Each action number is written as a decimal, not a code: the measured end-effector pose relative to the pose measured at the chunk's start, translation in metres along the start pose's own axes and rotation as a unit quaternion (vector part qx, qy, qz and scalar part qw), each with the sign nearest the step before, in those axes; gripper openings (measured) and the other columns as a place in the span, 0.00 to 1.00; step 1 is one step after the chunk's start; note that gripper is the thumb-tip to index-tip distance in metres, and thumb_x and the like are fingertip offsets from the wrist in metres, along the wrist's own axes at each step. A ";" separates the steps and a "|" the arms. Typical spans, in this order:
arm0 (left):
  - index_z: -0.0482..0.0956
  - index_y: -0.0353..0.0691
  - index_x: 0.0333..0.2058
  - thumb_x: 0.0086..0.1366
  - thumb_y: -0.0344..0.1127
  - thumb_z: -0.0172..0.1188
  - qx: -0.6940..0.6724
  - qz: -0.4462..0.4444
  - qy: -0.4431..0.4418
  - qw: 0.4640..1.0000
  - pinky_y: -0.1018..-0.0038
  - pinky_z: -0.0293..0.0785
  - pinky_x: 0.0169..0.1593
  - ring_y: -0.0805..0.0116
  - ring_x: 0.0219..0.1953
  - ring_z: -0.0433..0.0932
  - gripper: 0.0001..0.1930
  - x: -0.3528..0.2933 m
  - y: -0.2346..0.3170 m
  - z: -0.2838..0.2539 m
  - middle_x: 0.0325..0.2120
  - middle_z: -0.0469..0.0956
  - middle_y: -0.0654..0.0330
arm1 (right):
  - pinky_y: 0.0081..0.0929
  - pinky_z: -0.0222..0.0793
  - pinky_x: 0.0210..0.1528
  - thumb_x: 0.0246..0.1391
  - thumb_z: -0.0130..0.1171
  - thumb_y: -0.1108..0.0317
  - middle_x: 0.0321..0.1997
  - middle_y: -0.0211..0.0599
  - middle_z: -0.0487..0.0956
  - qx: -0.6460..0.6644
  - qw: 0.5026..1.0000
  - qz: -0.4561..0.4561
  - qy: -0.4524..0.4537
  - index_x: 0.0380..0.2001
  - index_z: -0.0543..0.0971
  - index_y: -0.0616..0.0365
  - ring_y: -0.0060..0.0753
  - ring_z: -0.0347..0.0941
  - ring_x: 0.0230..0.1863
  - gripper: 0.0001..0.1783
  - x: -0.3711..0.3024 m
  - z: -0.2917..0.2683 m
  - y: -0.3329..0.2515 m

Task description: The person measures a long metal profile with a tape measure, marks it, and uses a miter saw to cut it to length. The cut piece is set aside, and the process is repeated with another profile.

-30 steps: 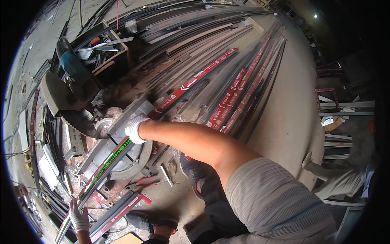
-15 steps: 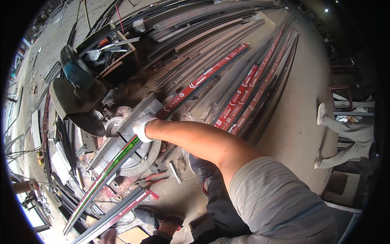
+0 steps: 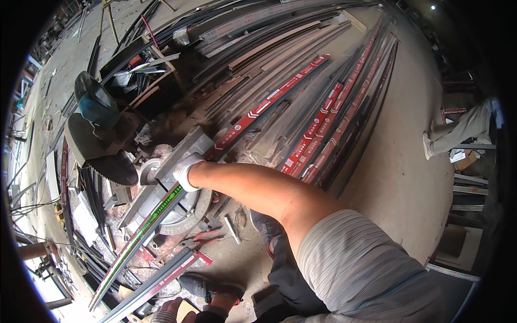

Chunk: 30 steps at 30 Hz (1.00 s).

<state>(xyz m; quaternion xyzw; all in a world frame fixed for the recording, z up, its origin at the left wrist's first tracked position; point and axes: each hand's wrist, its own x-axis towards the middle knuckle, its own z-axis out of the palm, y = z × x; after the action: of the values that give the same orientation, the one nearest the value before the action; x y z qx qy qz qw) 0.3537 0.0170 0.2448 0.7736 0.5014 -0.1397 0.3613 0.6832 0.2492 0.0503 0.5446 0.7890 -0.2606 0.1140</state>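
A long profile bar (image 3: 141,232) lies across the round metal base (image 3: 180,215) of a mitre saw, against its fence (image 3: 189,144). On the near part of the bar runs a green strip (image 3: 156,213) with ruler-like marks; the far part carries red film (image 3: 253,114). My right hand (image 3: 187,171), in a white glove, is closed over the bar by the fence, its fingers mostly hidden. The saw's toothed blade (image 3: 117,169) and guard (image 3: 89,137) stand left of that hand. At the bottom edge, my left hand (image 3: 171,311) shows partly, thumb and fingers apart, nothing visible in it.
Red-handled pliers (image 3: 206,235) and a short metal tube (image 3: 232,230) lie by the saw base. Nearer are stacked profiles (image 3: 161,282). Bundles of red-filmed bars (image 3: 318,126) spread to the far right, a scrap box (image 3: 153,81) stands behind, and another person's leg (image 3: 458,129) shows at right.
My left hand has moved right and further into view at the bottom edge. My right hand stays on the bar. The other person has walked farther away at the right.
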 end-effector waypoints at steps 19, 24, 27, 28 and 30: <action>0.77 0.38 0.57 0.66 0.39 0.65 -0.005 -0.001 0.002 1.000 0.53 0.73 0.59 0.41 0.54 0.76 0.23 0.001 -0.004 -0.001 0.50 0.80 0.45 | 0.46 0.79 0.49 0.50 0.63 0.64 0.49 0.43 0.86 -0.017 1.000 0.012 -0.015 0.46 0.87 0.54 0.45 0.83 0.52 0.19 0.000 -0.003 -0.002; 0.78 0.36 0.56 0.65 0.37 0.66 0.002 0.016 0.015 1.000 0.54 0.74 0.57 0.42 0.52 0.77 0.22 0.003 -0.002 -0.003 0.48 0.80 0.44 | 0.45 0.79 0.50 0.49 0.64 0.63 0.50 0.42 0.86 -0.009 1.000 0.014 -0.013 0.47 0.87 0.54 0.45 0.82 0.53 0.20 0.006 0.005 0.001; 0.78 0.36 0.55 0.65 0.35 0.66 -0.002 0.012 0.016 1.000 0.55 0.74 0.57 0.44 0.52 0.78 0.21 0.004 -0.001 -0.003 0.48 0.81 0.44 | 0.45 0.78 0.51 0.49 0.64 0.63 0.50 0.42 0.86 -0.005 1.000 0.011 -0.010 0.47 0.87 0.54 0.45 0.82 0.53 0.20 0.008 0.007 0.002; 0.78 0.36 0.56 0.65 0.35 0.66 -0.001 0.010 0.016 1.000 0.55 0.74 0.57 0.44 0.52 0.78 0.21 0.003 -0.002 -0.003 0.48 0.81 0.44 | 0.45 0.78 0.51 0.49 0.64 0.63 0.50 0.42 0.86 -0.003 1.000 0.009 -0.008 0.47 0.87 0.53 0.45 0.82 0.53 0.20 0.007 0.005 0.001; 0.77 0.36 0.56 0.65 0.36 0.66 0.002 0.010 0.018 1.000 0.54 0.74 0.57 0.44 0.52 0.78 0.22 0.002 -0.004 -0.003 0.47 0.81 0.44 | 0.45 0.79 0.51 0.49 0.64 0.62 0.50 0.42 0.86 -0.005 1.000 0.008 -0.002 0.47 0.87 0.53 0.46 0.82 0.53 0.20 0.005 0.003 0.000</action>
<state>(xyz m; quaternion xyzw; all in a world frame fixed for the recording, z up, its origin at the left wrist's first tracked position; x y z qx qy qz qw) 0.3508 0.0208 0.2441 0.7819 0.4994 -0.1233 0.3522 0.6807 0.2513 0.0456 0.5497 0.7857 -0.2572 0.1200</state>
